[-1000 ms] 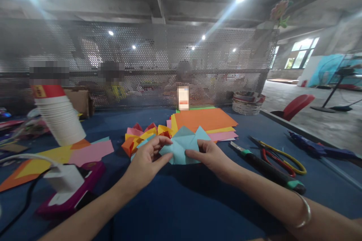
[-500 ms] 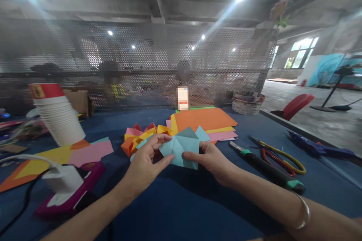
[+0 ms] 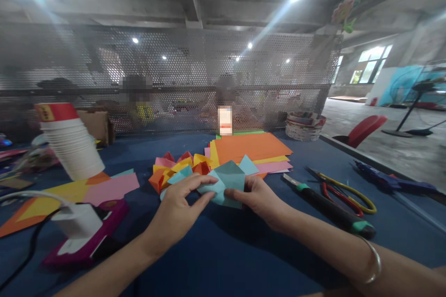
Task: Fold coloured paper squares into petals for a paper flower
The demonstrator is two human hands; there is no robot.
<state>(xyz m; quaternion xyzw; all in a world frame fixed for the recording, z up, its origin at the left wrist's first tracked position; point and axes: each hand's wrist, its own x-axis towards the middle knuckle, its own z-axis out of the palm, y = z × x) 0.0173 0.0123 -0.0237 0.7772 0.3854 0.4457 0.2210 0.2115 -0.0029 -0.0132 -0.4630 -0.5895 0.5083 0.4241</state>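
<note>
Between my two hands is a light blue sheet of folded paper (image 3: 228, 181), creased and raised above the table. My left hand (image 3: 179, 202) pinches its left corner between thumb and fingers. On the opposite side, my right hand (image 3: 263, 199) grips the paper with the thumb in front and the fingers behind, partly hidden. Just behind my left hand lie several folded paper pieces (image 3: 174, 167) in pink, yellow, orange and blue. A stack of coloured paper (image 3: 251, 146), orange on top, sits beyond the blue sheet.
Left are stacked paper cups (image 3: 75, 144), loose coloured sheets (image 3: 111, 189) and a purple power strip (image 3: 114, 218) with a white plug. Right lie a utility knife (image 3: 327, 206), red-and-yellow-handled pliers (image 3: 348, 195) and a blue glue gun (image 3: 386, 178). A woven basket (image 3: 304, 126) stands near the mesh partition (image 3: 195, 69).
My left fingers have come down and closed over the left corner of the blue paper, which has folded inward. My right hand has hardly moved.
</note>
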